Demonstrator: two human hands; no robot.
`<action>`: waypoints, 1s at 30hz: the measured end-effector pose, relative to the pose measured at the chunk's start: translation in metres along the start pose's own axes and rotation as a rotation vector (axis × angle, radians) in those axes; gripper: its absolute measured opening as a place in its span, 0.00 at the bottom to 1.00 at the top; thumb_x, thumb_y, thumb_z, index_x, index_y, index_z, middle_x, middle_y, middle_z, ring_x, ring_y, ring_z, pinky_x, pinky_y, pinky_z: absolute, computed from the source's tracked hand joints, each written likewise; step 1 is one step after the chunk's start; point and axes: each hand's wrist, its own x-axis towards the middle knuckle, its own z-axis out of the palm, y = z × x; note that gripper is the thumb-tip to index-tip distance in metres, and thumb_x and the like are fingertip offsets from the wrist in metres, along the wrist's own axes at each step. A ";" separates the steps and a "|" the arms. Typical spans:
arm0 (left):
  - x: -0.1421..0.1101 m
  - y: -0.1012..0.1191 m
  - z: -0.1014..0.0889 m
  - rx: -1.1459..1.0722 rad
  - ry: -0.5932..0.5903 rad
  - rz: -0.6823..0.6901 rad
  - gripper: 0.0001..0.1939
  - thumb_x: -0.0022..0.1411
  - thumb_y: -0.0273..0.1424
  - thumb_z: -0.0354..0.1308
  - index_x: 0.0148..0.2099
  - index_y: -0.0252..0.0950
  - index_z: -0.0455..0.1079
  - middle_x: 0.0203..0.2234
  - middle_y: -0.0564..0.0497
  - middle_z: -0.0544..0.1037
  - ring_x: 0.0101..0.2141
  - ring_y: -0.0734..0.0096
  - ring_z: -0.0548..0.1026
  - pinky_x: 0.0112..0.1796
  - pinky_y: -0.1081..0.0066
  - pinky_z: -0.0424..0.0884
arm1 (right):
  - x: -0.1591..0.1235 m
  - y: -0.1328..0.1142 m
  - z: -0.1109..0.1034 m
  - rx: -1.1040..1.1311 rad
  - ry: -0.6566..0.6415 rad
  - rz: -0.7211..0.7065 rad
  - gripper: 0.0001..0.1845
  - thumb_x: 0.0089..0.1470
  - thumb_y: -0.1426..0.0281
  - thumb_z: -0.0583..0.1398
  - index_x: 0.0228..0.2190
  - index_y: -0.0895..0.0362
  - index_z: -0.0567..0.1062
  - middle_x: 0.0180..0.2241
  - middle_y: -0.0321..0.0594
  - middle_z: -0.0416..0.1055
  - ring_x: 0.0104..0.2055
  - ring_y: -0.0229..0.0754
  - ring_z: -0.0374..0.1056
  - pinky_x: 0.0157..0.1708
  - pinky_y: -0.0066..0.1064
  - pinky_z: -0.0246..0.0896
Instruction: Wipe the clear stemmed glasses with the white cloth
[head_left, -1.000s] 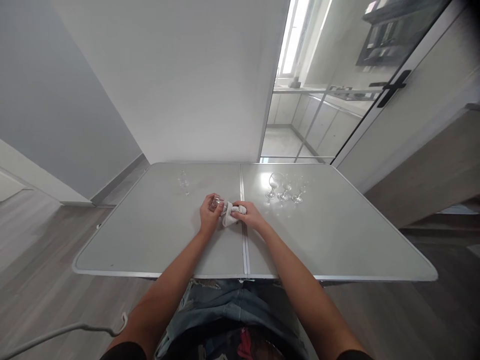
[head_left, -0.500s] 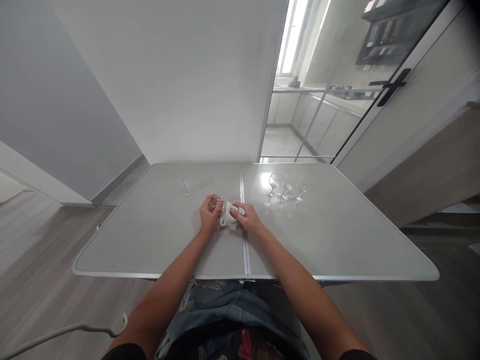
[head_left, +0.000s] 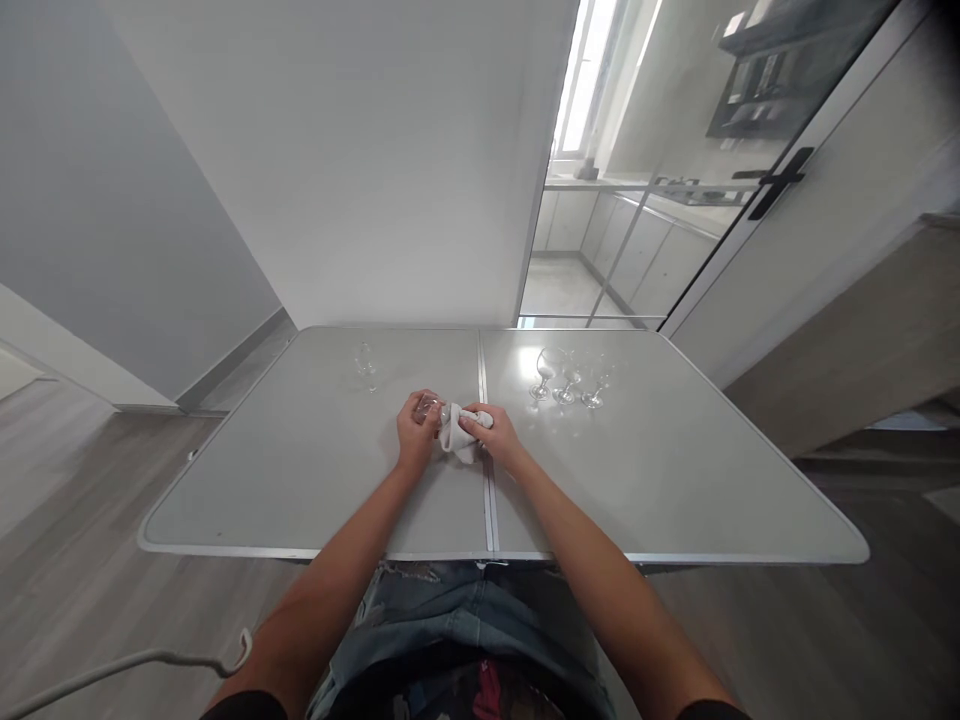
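Near the middle of the table, my left hand [head_left: 418, 428] is closed around the bowl of a clear stemmed glass [head_left: 427, 405], which lies roughly sideways with its foot end toward the right. My right hand [head_left: 491, 432] grips a white cloth [head_left: 456, 436] bunched around the glass's stem end. The cloth hides the stem and foot, and a fold of it hangs down between the hands.
The pale grey table [head_left: 300, 480] has a metal seam down its middle. One stemmed glass [head_left: 365, 365] stands at the back left. Three more stemmed glasses [head_left: 566, 385] stand close together at the back right. A white wall [head_left: 375, 180] rises behind the table.
My right hand has shifted the cloth slightly around the stem end, and its folds hang differently. My left hand keeps its hold on the glass. The standing glasses have not moved.
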 end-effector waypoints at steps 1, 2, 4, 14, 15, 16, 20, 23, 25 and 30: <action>0.000 0.000 0.000 -0.009 -0.009 -0.009 0.17 0.60 0.45 0.61 0.40 0.36 0.71 0.26 0.53 0.74 0.20 0.78 0.67 0.19 0.77 0.64 | 0.000 0.000 0.000 0.024 -0.004 0.006 0.18 0.56 0.55 0.62 0.35 0.58 0.78 0.28 0.37 0.74 0.30 0.41 0.68 0.32 0.31 0.63; 0.001 -0.001 0.000 -0.024 -0.018 -0.022 0.17 0.60 0.45 0.61 0.41 0.36 0.70 0.27 0.53 0.73 0.20 0.78 0.67 0.19 0.77 0.64 | 0.001 0.000 0.000 0.022 0.003 -0.007 0.17 0.55 0.56 0.63 0.37 0.58 0.78 0.30 0.38 0.75 0.31 0.41 0.69 0.33 0.31 0.64; 0.002 -0.001 0.000 -0.047 -0.017 -0.040 0.17 0.60 0.45 0.62 0.41 0.36 0.70 0.28 0.53 0.73 0.21 0.78 0.67 0.19 0.77 0.64 | 0.001 0.001 0.001 -0.053 0.036 -0.082 0.17 0.52 0.60 0.65 0.42 0.56 0.78 0.37 0.40 0.77 0.37 0.45 0.71 0.40 0.35 0.65; 0.002 -0.001 -0.001 -0.039 -0.022 -0.051 0.17 0.59 0.45 0.61 0.39 0.36 0.70 0.29 0.52 0.75 0.22 0.76 0.68 0.23 0.75 0.66 | 0.000 0.002 0.007 0.120 0.017 0.059 0.16 0.51 0.57 0.65 0.35 0.58 0.77 0.27 0.37 0.72 0.29 0.40 0.65 0.31 0.31 0.61; 0.002 -0.001 0.000 -0.036 -0.025 -0.039 0.16 0.59 0.45 0.61 0.38 0.36 0.70 0.29 0.51 0.75 0.23 0.75 0.69 0.24 0.75 0.67 | 0.000 0.002 0.008 0.204 0.007 0.100 0.18 0.51 0.56 0.65 0.33 0.59 0.77 0.26 0.36 0.70 0.27 0.39 0.64 0.29 0.30 0.59; 0.002 -0.001 0.000 -0.031 -0.024 -0.030 0.16 0.59 0.44 0.61 0.38 0.36 0.71 0.29 0.51 0.76 0.24 0.75 0.70 0.25 0.75 0.68 | 0.001 0.002 0.008 0.264 0.003 0.126 0.19 0.51 0.55 0.64 0.32 0.59 0.76 0.25 0.36 0.69 0.27 0.38 0.63 0.29 0.30 0.58; 0.005 -0.002 0.000 0.008 0.019 -0.066 0.16 0.59 0.44 0.62 0.38 0.36 0.71 0.25 0.53 0.74 0.21 0.76 0.68 0.22 0.75 0.66 | 0.000 0.001 0.010 0.175 0.031 0.080 0.18 0.49 0.57 0.66 0.36 0.58 0.77 0.29 0.37 0.73 0.30 0.40 0.66 0.32 0.31 0.62; 0.006 -0.005 -0.001 0.024 0.067 -0.127 0.17 0.60 0.45 0.61 0.37 0.35 0.71 0.22 0.55 0.72 0.17 0.78 0.65 0.18 0.76 0.62 | -0.002 -0.001 0.012 -0.040 0.069 -0.047 0.19 0.49 0.61 0.65 0.43 0.54 0.77 0.40 0.41 0.76 0.40 0.45 0.70 0.43 0.36 0.64; 0.006 -0.006 -0.002 0.007 0.072 -0.140 0.17 0.60 0.45 0.61 0.37 0.35 0.70 0.23 0.54 0.73 0.17 0.78 0.65 0.17 0.76 0.62 | -0.002 -0.002 0.013 -0.081 0.087 -0.083 0.19 0.49 0.62 0.65 0.44 0.54 0.77 0.42 0.41 0.76 0.43 0.46 0.70 0.47 0.37 0.63; 0.005 -0.004 -0.001 -0.060 -0.028 -0.082 0.16 0.59 0.44 0.62 0.38 0.36 0.70 0.27 0.53 0.75 0.19 0.78 0.66 0.19 0.76 0.64 | 0.001 -0.001 0.010 0.296 0.016 0.162 0.18 0.51 0.55 0.64 0.33 0.58 0.77 0.26 0.38 0.71 0.27 0.40 0.65 0.30 0.31 0.61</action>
